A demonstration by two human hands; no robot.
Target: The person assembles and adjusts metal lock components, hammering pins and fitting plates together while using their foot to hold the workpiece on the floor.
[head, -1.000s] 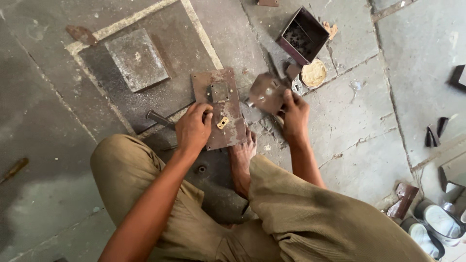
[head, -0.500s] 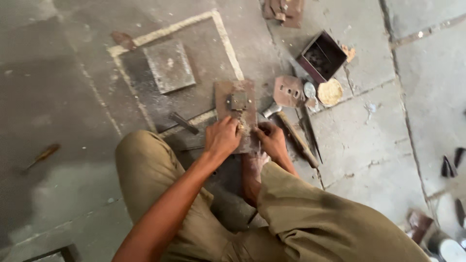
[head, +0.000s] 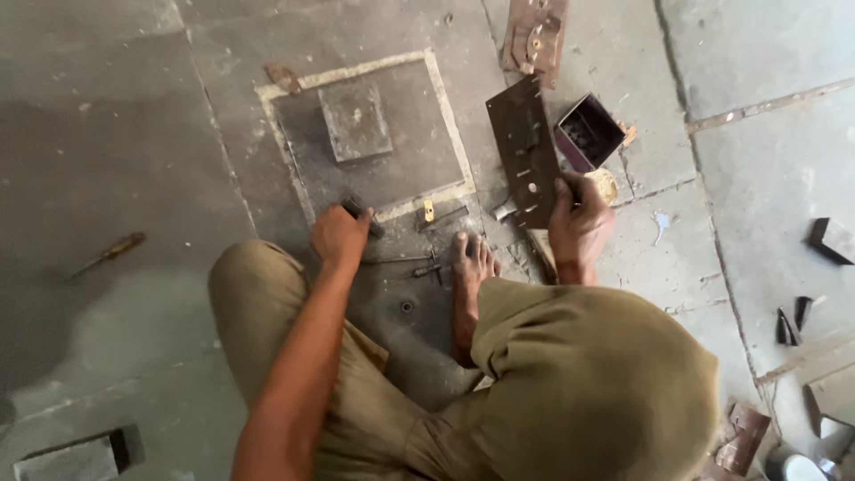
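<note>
Two hands: both are working low over the stone floor (head: 134, 134), in front of a person who is squatting.
Left hand (head: 338, 236): it is curling shut around a dark tool (head: 363, 214), with only the tool's short end showing past the knuckles; what kind of tool it is cannot be told.
Right hand (head: 579, 223): it is pinching the lower edge of a long rusty plate (head: 525, 151), thumb on the near face, fingers behind.
Plate: it is standing tilted on its lower end, touching the floor just beside a bare foot (head: 470, 263), its holed face turning towards the camera.
Block (head: 354, 120): a square steel slab is lying inside the pale painted square, well apart from both hands.
Nearby: an open box (head: 588, 132) is sitting just behind the plate, a brass bit (head: 428, 211) is lying between the hands, and a screwdriver (head: 111, 254) is lying far to the left.
Step, as judged: the person is picking up and readying, one hand on the workpiece and one on the tool, with no contact between the two.
Next move, as judged: working this plate is calling for a flat seat on something firm, a steady right-hand grip kept away from the tool's path, and the toes kept clear.
</note>
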